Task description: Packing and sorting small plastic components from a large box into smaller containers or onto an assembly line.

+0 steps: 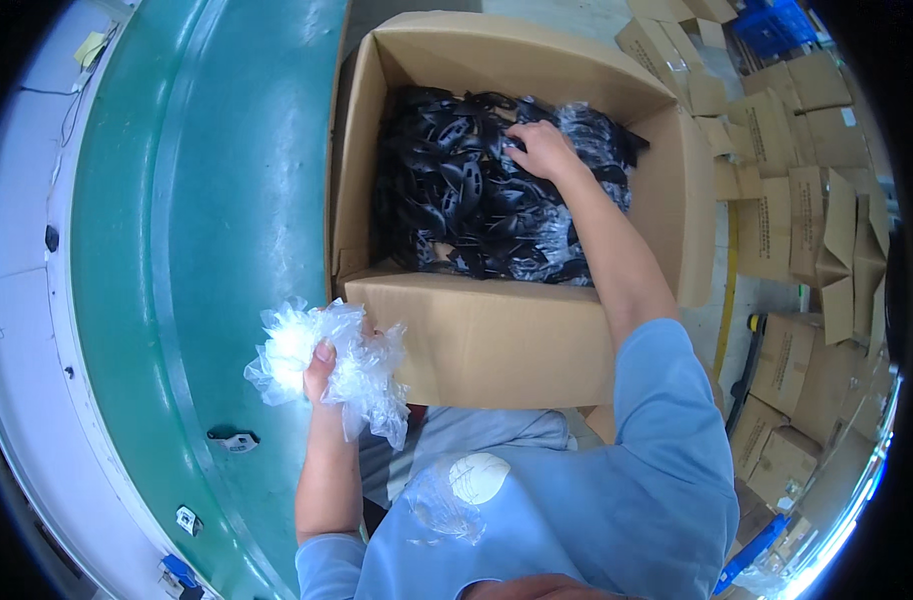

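My left hand [319, 372] is closed around a crumpled bunch of clear plastic bags [362, 375], held over the green surface's edge beside the carton. With the arm stretched forward, my right hand [545, 150] is down inside a large open cardboard carton [487, 340]. Its thumb and fingers are curled onto a black plastic part [514, 143] on top of the pile. Many similar curved black parts [447, 190] fill the carton, several with slots. Some on the right side are wrapped in clear plastic film [587, 130].
A green work surface [247, 180] runs along the left. On it lie a small black-and-silver part [235, 441] and a small white piece [188, 520]. Brown cartons [767, 230] are stacked on the floor at the right, with a blue crate [774, 27] behind them.
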The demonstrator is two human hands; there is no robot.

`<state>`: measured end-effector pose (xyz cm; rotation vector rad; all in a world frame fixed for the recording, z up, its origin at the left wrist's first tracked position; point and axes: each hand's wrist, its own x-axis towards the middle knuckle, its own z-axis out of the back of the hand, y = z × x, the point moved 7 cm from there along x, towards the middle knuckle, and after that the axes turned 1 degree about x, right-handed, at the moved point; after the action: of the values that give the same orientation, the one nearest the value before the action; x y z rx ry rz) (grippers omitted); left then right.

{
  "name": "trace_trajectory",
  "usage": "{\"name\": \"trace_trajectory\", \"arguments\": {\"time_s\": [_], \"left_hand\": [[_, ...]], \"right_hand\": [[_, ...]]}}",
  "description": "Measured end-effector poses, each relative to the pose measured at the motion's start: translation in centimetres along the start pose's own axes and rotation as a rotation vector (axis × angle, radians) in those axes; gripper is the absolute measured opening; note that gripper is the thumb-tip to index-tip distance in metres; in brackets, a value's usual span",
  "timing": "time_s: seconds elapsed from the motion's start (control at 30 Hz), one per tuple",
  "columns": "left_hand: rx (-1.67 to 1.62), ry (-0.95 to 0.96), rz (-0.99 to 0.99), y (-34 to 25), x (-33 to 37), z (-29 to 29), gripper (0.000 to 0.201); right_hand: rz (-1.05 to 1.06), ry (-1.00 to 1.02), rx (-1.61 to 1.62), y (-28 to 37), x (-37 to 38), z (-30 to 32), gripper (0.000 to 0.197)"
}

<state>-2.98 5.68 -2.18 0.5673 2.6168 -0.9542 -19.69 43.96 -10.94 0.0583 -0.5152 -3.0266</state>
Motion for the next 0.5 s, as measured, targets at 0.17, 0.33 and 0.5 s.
{"name": "trace_trajectory", "arguments": {"time_s": [0.17,0.33,0.5], "left_hand": [[-0.006,-0.011,0.0,-0.2,-0.9,1.3,0.064],[0.072,-0.022,-0.037,0.5,-0.7,-0.1,0.06],[0.083,-0.033,0.026,0.8,-0.9,0.6,0.064]], "right_hand": [[-0.306,0.32,-0.271,-0.7,0.7,0.1,0.052],[-0.177,0.069,-0.433,-0.4,1.8,-2.5,0.035],[-0.32,-0.131,0.014,-1.8,0.7,-0.5,0.03]]}}
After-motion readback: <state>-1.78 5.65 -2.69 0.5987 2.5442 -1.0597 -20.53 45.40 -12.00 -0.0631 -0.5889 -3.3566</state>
